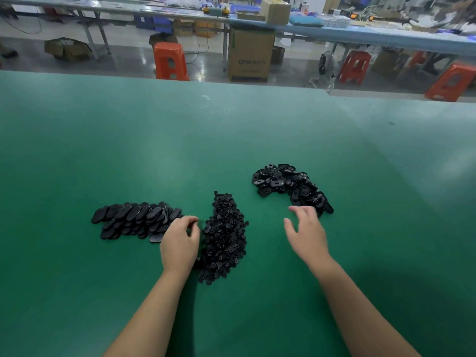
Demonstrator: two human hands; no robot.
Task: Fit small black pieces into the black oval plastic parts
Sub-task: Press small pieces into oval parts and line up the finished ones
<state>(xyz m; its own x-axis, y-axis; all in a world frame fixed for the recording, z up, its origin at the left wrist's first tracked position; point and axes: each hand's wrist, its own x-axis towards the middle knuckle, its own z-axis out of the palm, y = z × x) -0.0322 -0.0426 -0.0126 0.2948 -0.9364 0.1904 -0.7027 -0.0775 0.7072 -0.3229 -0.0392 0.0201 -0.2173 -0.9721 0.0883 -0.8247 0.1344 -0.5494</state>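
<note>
**Risk of mixed piles and a fumbled pick at the assembly mat**

Three groups of black parts lie on the green mat [231,140]. A neat, overlapping stack of oval parts [134,219] sits to the left. A loose heap of small pieces [224,235] lies in the middle, near the person. A second, jumbled pile of oval parts [291,185] sits to the right and further back.

The left hand [180,240] rests between the stacked ovals and the small pieces, fingers curled inward; whether it pinches a part I cannot tell, as the fingertips are hidden. The right hand [306,233] hovers with fingers spread and nothing held, just beside the near end of the jumbled pile.

Judged hazards:
- The left hand touches the edges of two groups. A careless sweep could push small pieces into the stacked ovals, and black on black would make sorting slow.
- The small pieces are heaped thickly, so a pick may lift several at once or drop one.
- The jumbled ovals lie at mixed angles; one grabbed wrongly oriented would need turning before fitting.
- The right hand is blurred, suggesting speed; a fast reach could scatter the pile's near edge.
</note>
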